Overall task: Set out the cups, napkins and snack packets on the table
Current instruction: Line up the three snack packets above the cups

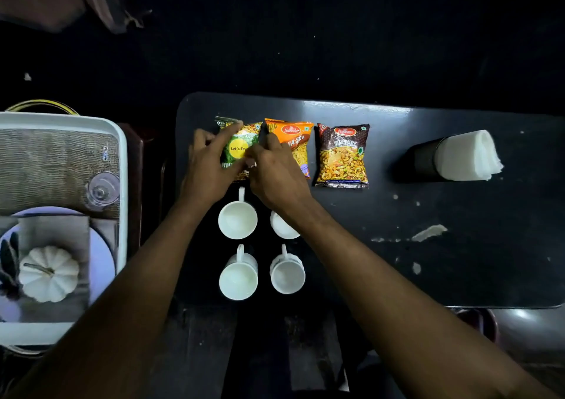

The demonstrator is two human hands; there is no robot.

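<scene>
Three snack packets lie in a row at the far side of the dark table [458, 261]: a green packet [241, 146], an orange packet [295, 142] and a brown packet [343, 157]. My left hand [208, 169] and my right hand [275, 175] both grip the green packet at its sides. My right hand partly covers the orange packet. Several white cups stand in two rows below the packets: one cup [238, 219], a second cup [282, 226] half hidden by my right wrist, a third cup [238, 278] among them. A stack of white napkins [467, 155] sits in a dark holder [423, 158] at the right.
A white tray [122, 160] stands to the left of the table, lined with a printed picture of a pumpkin and plate, with a clear glass [102, 189] on it. Scraped pale patches [428, 232] mark the table's right half. Dark floor lies beyond the far edge.
</scene>
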